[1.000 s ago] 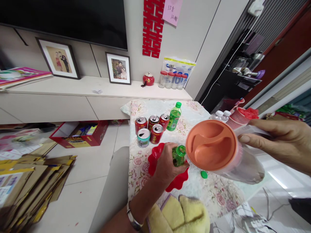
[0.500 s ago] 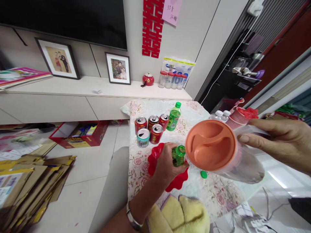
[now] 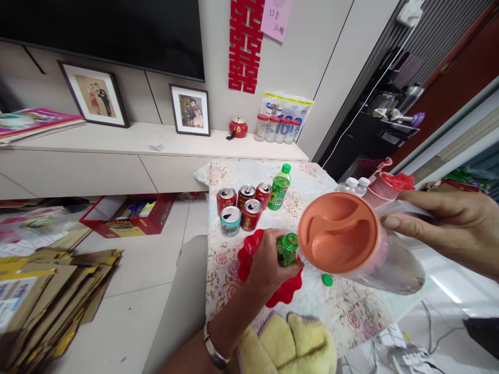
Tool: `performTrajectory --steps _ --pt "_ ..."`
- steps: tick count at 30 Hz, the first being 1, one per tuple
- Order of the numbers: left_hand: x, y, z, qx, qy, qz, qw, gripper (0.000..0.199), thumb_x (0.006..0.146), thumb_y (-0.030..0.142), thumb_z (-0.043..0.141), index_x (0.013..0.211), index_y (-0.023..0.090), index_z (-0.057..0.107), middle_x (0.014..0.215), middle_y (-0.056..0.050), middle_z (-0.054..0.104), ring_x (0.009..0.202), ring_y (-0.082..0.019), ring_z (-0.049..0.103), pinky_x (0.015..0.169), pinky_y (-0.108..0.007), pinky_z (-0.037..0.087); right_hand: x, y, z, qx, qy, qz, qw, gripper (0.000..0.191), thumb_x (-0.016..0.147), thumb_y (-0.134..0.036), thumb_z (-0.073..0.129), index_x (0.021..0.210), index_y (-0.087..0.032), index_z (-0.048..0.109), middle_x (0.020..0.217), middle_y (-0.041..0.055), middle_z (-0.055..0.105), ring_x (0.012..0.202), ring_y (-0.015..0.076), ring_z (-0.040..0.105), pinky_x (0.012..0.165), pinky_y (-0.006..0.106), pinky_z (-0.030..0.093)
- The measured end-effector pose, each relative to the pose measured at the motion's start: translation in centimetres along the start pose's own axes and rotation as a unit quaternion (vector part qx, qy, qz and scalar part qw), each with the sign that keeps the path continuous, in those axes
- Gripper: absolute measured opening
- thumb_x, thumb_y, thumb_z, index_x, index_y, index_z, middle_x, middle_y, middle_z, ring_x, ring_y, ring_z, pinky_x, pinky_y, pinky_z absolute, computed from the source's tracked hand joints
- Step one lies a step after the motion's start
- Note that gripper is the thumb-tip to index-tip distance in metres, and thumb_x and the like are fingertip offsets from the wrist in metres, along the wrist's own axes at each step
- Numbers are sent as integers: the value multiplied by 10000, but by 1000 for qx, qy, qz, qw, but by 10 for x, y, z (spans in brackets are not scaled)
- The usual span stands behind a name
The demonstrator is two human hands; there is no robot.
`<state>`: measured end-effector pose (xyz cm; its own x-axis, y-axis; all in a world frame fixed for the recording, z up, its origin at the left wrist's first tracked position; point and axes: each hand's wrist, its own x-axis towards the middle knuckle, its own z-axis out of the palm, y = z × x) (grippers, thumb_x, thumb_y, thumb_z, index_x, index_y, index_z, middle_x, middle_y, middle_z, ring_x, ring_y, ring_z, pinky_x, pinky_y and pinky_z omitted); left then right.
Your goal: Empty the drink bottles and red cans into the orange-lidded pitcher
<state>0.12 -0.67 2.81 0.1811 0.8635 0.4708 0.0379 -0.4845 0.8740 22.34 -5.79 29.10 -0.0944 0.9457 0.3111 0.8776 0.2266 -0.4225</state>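
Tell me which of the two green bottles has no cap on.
The held bottle, in the left hand: its mouth shows bare. The other bottle, standing beside the red cans, wears its cap. A loose cap lies on the tablecloth.

I hold my left hand (image 3: 268, 262) curled in a grip, its forearm (image 3: 234, 311) slanting up from below, and my right hand (image 3: 463, 228) raised, thumb (image 3: 407, 227) opposing fingers (image 3: 432, 201).
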Motion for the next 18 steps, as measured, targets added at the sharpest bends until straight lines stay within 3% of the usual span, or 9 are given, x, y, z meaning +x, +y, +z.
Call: performTrajectory --steps 5,18 --pt "0 -1 1 7 8 10 1000 657 684 304 889 1254 222 573 1188 -131 703 1086 -334 753 940 -523 650 0 2 -1 8 6 -34 999 626 862 -816 738 713 -215 826 608 68 654 493 136 552 402 199 449" --pt "0 1 0 6 6 -1 1000 664 674 274 886 1258 232 572 1199 -109 705 1089 -307 747 941 -484 639 -2 4 -3 -5 14 -60 998 567 901 -769 734 740 -233 824 597 45 664 506 115 574 427 146 457"
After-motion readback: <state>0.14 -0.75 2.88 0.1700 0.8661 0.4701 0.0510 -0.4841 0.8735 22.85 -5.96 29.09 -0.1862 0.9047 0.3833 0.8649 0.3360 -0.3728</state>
